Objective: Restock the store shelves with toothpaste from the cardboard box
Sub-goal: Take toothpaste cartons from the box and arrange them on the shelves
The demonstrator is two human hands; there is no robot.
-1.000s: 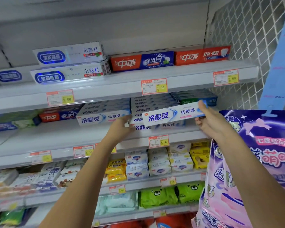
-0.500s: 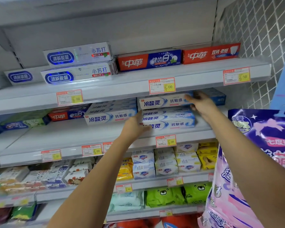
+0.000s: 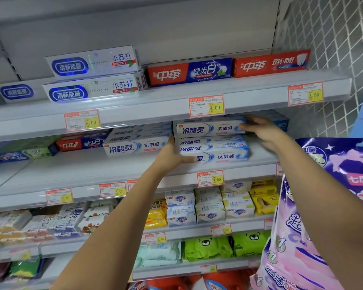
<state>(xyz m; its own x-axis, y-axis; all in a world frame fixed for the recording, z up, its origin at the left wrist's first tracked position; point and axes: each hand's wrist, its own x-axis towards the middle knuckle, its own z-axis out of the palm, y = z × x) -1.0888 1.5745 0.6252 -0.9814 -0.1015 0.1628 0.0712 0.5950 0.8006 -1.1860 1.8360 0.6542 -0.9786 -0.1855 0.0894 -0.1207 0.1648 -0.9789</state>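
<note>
Head view, step: Shelving is in progress. The top white-and-blue toothpaste carton sits on a stack of matching cartons at the right of the white second shelf, close under the shelf above.
Right hand: The right hand lies on the carton's right end with its fingers nearly straight. It presses more than clasps, and nothing is pinched.
Left hand: The left hand is flat against the stack's left end, thumb laid along the bottom carton's front, bracing the pile with no closed hold.
Next move: I'd say nudge the top carton flush with the ones below, let go, then fetch more. The cardboard box isn't in view.
Watch out: Headroom looks tight, so a hard shove could skew the pile.
Shelf: A second stack of blue-white cartons stands just beside the left hand. Orange-yellow price tags line the front edge.
Room: Red-and-blue cartons sit on the top shelf and soap packs on the one below. A purple-pink hanging bag crowds the right, with a wire mesh panel above it.
</note>
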